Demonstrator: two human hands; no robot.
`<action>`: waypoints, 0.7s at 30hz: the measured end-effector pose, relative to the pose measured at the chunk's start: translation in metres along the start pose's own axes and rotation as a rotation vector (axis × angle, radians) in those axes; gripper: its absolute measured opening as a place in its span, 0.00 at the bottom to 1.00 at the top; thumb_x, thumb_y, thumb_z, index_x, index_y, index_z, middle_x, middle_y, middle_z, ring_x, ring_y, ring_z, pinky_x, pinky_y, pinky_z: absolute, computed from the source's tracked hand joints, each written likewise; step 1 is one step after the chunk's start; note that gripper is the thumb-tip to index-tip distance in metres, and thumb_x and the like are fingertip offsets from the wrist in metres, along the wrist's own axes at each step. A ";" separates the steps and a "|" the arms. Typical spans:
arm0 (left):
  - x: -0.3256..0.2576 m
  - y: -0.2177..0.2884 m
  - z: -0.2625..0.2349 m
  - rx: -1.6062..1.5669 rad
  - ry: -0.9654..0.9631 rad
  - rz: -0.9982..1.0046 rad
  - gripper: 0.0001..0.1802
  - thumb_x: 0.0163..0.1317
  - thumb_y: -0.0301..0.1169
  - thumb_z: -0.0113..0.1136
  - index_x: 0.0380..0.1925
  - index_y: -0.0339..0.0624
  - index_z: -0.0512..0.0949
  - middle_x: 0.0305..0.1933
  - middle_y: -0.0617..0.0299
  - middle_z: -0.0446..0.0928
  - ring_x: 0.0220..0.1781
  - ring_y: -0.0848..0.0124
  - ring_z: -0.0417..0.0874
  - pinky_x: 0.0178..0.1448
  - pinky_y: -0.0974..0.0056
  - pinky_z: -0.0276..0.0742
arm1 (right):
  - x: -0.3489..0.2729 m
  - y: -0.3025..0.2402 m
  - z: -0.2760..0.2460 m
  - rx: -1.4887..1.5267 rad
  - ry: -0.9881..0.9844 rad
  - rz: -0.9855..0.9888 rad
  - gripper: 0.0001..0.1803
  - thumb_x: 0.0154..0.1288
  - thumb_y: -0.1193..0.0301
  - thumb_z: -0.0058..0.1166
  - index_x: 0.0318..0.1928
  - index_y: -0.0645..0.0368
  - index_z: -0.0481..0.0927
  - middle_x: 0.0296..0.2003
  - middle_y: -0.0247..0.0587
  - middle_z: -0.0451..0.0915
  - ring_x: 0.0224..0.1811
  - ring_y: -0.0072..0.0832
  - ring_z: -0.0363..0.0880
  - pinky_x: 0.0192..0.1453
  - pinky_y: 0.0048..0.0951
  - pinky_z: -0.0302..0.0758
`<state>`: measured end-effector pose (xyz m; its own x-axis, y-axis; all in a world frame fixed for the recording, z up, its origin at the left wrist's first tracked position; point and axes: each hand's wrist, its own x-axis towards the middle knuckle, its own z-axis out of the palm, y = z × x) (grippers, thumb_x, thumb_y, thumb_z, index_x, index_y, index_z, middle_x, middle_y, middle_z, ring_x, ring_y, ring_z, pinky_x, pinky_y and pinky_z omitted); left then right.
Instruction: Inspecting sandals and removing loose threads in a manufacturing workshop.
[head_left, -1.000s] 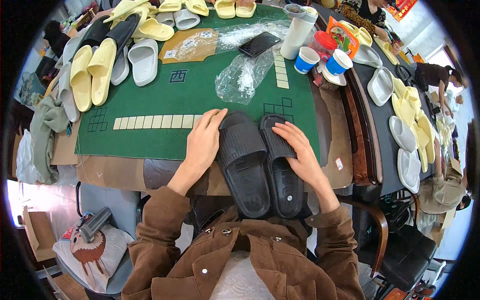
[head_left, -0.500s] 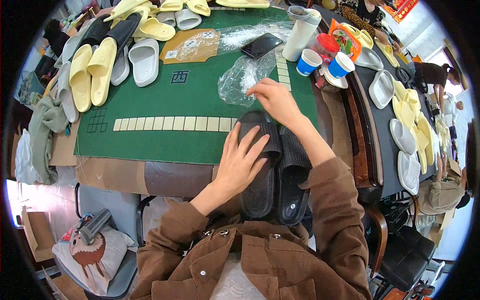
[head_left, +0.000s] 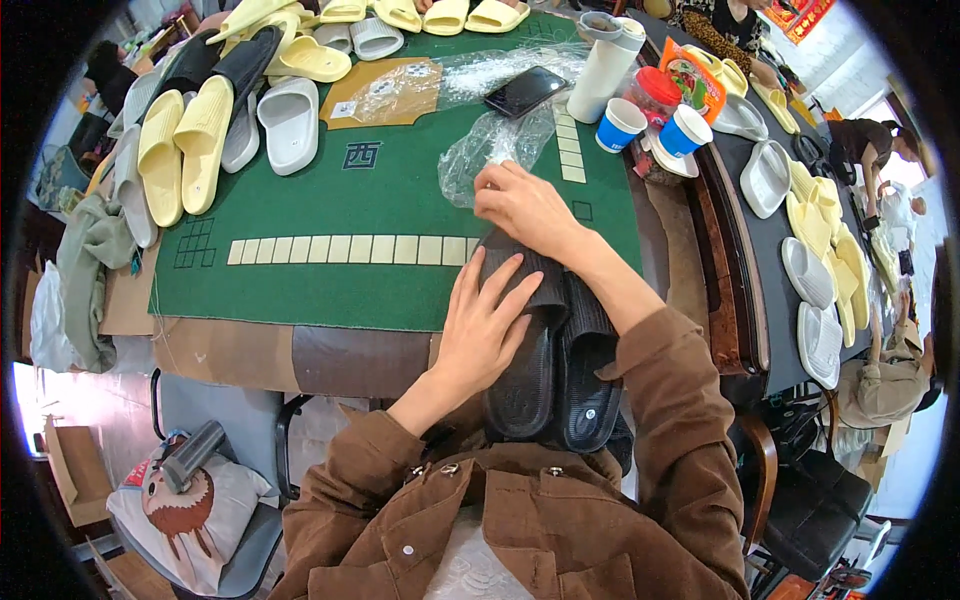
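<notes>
Two black slide slippers stand side by side at the table's near edge: a left one point(head_left: 523, 385) and a right one point(head_left: 586, 395). My left hand point(head_left: 482, 320) lies over the strap of the left slipper, fingers spread. Above that slipper's toe end is my right hand point(head_left: 530, 210), its fingertips pinched together; whatever they hold, if anything, is hidden. Just beyond those fingertips lies a crumpled clear plastic bag point(head_left: 462, 165) with small white bits in it. A black phone point(head_left: 525, 92) rests beyond the bag.
Yellow slippers point(head_left: 203, 145) and grey slippers point(head_left: 290, 125) crowd the left of the green mat point(head_left: 300, 295). Blue paper cups point(head_left: 620, 125) and a white tumbler point(head_left: 603, 75) stand on the right. More slippers line a dark table point(head_left: 745, 255) there. A chair point(head_left: 225, 405) holds a bag.
My right hand has shifted a little left and nearer, toward the slipper's toe, its fingers curling in more. My left hand stays on the strap. Two yellow slippers now show at the far edge.
</notes>
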<state>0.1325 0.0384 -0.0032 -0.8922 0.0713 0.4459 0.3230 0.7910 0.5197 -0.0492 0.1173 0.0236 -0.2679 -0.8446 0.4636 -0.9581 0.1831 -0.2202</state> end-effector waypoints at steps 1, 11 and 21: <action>0.001 0.001 -0.001 -0.002 0.001 -0.001 0.30 0.57 0.27 0.59 0.62 0.49 0.68 0.68 0.53 0.61 0.72 0.43 0.52 0.72 0.45 0.53 | -0.002 -0.008 -0.006 -0.001 -0.002 0.000 0.03 0.54 0.74 0.57 0.28 0.58 0.77 0.38 0.36 0.75 0.43 0.36 0.74 0.47 0.35 0.74; -0.003 -0.009 0.001 -0.052 0.003 0.042 0.29 0.59 0.28 0.57 0.63 0.47 0.67 0.69 0.54 0.60 0.71 0.42 0.53 0.72 0.44 0.53 | -0.052 -0.176 -0.061 0.865 -0.284 -0.293 0.11 0.57 0.73 0.55 0.42 0.56 0.79 0.36 0.40 0.80 0.36 0.35 0.81 0.37 0.32 0.80; -0.042 -0.009 -0.061 -0.318 -0.263 -0.004 0.34 0.51 0.17 0.58 0.62 0.42 0.67 0.69 0.52 0.62 0.74 0.50 0.55 0.74 0.52 0.52 | -0.076 -0.179 -0.080 0.920 0.154 0.137 0.10 0.58 0.84 0.53 0.41 0.64 0.81 0.32 0.42 0.83 0.34 0.34 0.82 0.35 0.29 0.79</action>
<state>0.1858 -0.0089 0.0176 -0.9306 0.2542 0.2634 0.3640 0.5673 0.7387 0.1343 0.1889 0.0959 -0.4461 -0.7572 0.4772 -0.4787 -0.2487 -0.8420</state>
